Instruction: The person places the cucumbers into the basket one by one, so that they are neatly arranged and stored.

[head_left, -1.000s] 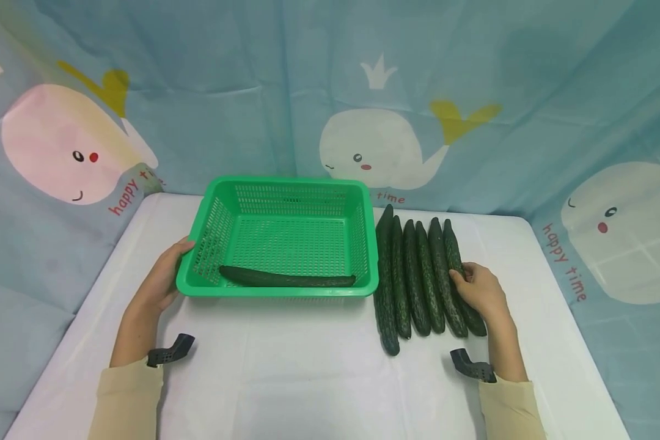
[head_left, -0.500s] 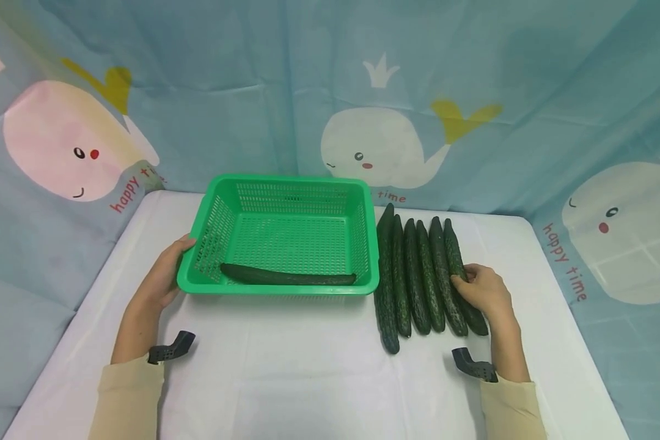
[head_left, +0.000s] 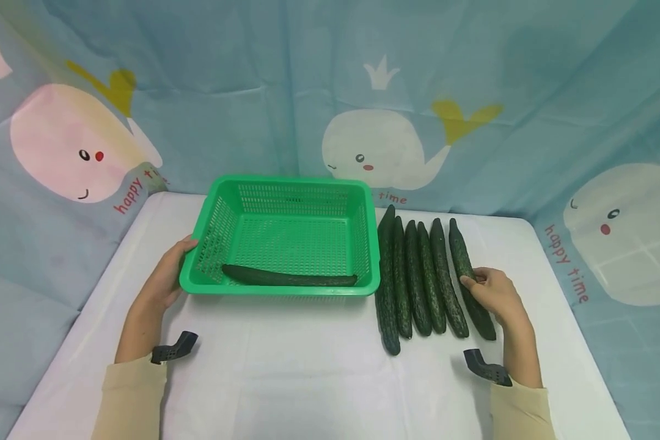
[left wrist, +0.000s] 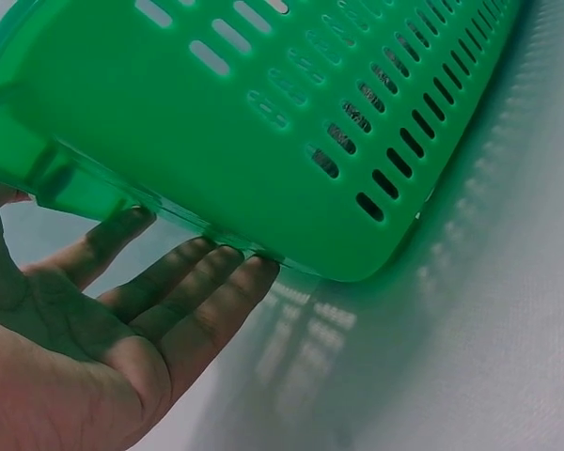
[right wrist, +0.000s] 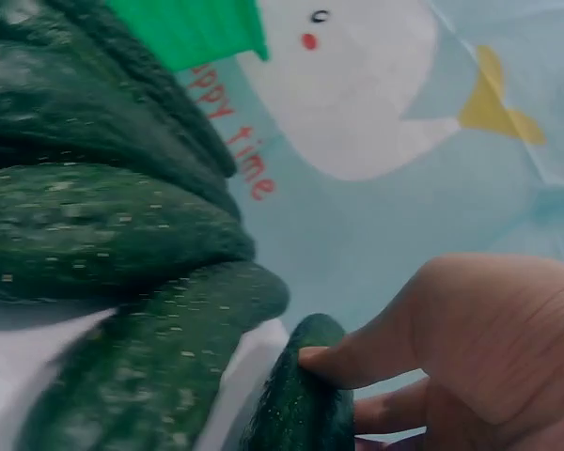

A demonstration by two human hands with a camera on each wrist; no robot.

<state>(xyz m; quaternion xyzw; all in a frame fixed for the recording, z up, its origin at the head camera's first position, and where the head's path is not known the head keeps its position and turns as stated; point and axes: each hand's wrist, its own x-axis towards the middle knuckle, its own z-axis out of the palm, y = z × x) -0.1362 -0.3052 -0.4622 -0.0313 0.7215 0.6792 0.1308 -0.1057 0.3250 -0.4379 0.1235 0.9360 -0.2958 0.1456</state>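
Observation:
My right hand [head_left: 494, 294] pinches the rightmost cucumber [head_left: 459, 249] near its middle, thumb on the left side and fingers on the right. In the right wrist view the thumb presses on this cucumber [right wrist: 296, 409], with a gap between it and the neighbouring cucumber [right wrist: 160, 366]. At the left, my left hand [head_left: 167, 275] holds the side of the green plastic basket [head_left: 277, 291] by its rim. The left wrist view has the fingers [left wrist: 211, 305] against the basket's outer side [left wrist: 188, 132] under the rim. One dark cucumber [head_left: 288, 278] lies crosswise inside the basket, along its near wall.
Several cucumbers [head_left: 414, 278] lie side by side to the right of the basket, the leftmost close against it. A white cloth [head_left: 302, 366] covers the table. Behind it hangs a blue curtain [head_left: 242, 91] with whale prints. Each wrist wears a black camera mount [head_left: 486, 368].
The rightmost cucumber has shifted right with my right hand, opening a gap to the row. My left hand stays at the basket, and the basket looks unmoved.

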